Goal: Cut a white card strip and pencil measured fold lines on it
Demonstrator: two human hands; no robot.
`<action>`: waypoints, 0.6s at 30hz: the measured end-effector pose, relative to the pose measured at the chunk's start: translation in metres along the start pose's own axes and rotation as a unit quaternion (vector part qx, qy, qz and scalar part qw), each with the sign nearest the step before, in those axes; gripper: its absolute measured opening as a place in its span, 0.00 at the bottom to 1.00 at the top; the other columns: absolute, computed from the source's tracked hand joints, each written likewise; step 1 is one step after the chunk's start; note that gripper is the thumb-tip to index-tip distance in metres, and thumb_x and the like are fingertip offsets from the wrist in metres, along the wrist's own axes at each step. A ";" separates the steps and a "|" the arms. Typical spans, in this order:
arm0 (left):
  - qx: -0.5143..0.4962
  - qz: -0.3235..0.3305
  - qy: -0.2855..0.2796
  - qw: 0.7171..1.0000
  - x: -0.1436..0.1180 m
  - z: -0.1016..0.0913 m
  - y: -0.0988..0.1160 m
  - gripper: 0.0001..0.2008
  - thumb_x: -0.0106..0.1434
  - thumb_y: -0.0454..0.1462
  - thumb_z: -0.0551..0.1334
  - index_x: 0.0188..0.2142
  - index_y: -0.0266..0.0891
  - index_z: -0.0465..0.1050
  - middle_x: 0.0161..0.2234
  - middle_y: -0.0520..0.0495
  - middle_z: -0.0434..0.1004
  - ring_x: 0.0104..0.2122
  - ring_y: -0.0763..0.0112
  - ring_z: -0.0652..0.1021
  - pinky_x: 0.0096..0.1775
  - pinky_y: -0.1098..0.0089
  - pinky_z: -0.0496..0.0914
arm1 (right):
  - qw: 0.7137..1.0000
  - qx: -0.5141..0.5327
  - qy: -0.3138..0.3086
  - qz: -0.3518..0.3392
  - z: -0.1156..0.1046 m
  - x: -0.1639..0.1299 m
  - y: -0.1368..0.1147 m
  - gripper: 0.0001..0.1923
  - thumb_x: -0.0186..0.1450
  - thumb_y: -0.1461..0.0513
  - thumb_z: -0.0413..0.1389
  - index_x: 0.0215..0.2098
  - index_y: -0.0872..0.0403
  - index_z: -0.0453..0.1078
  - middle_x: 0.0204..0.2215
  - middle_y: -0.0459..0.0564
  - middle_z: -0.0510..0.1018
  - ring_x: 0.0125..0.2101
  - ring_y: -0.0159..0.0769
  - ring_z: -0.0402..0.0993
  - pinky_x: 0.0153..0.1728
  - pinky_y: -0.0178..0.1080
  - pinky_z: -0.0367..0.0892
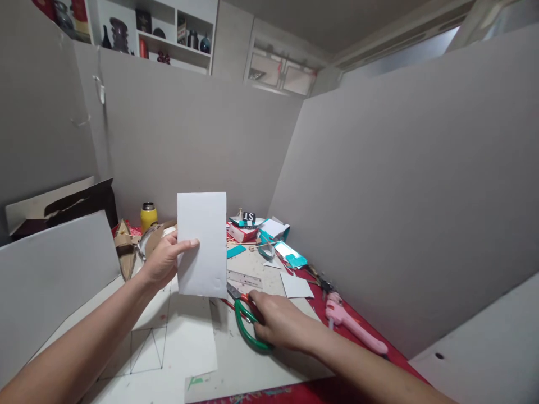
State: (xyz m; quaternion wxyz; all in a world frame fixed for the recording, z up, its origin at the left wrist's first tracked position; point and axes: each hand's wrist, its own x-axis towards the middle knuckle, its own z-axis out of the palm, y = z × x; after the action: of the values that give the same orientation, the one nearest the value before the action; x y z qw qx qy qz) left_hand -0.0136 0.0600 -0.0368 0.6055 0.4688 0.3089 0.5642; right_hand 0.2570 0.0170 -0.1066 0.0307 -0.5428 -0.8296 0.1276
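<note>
My left hand (162, 258) grips the left edge of a white rectangular card (202, 269), thumb flat on its face. The card is held upright above the table. Lower right of the card, my right hand (280, 321) has its fingers closed at the handles of green-handled scissors (248, 331). The scissor blades point up and left, their tips close to the card's lower right corner. Something orange-red shows beside the pivot; I cannot make out what it is. Behind the scissors lies a clear ruler (245, 278).
Paper with drawn lines (147, 350) lies at the lower left. A pink glue gun (353, 325) rests on red cloth at the right. Further back are a yellow bottle (149, 216), a small model boat (246, 220) and card scraps (297, 285). Grey partitions (202, 129) enclose the table.
</note>
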 end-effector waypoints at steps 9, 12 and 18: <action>0.005 0.035 0.009 0.999 -0.017 0.002 0.028 0.18 0.50 0.39 0.73 0.40 0.34 0.78 0.34 0.42 0.85 0.26 0.65 0.81 0.30 0.70 0.74 | 0.999 0.033 0.011 0.017 -0.016 0.004 0.015 0.17 0.53 0.65 0.55 0.42 0.56 0.66 0.41 0.56 0.76 0.39 0.44 0.73 0.36 0.38 0.62; 0.001 0.063 0.017 0.998 -0.024 0.001 0.039 0.18 0.52 0.39 0.72 0.42 0.35 0.78 0.34 0.43 0.85 0.28 0.63 0.82 0.31 0.70 0.75 | 0.991 0.103 0.091 -0.004 -0.025 0.000 0.018 0.12 0.57 0.63 0.53 0.40 0.55 0.66 0.38 0.53 0.74 0.37 0.41 0.71 0.38 0.39 0.64; -0.032 0.091 0.036 0.995 -0.038 0.004 0.059 0.15 0.50 0.38 0.73 0.37 0.35 0.79 0.30 0.44 0.84 0.26 0.66 0.81 0.30 0.72 0.76 | 0.918 0.342 0.182 -0.081 -0.026 0.000 0.008 0.21 0.61 0.44 0.55 0.37 0.53 0.63 0.28 0.46 0.66 0.27 0.35 0.62 0.29 0.37 0.62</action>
State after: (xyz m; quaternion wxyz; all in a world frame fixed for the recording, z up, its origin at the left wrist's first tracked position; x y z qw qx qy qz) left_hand -0.0399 0.0175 0.0123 0.5547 0.4547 0.2686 0.6430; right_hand 0.2690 0.0245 -0.0829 0.3757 -0.4439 -0.7564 0.2995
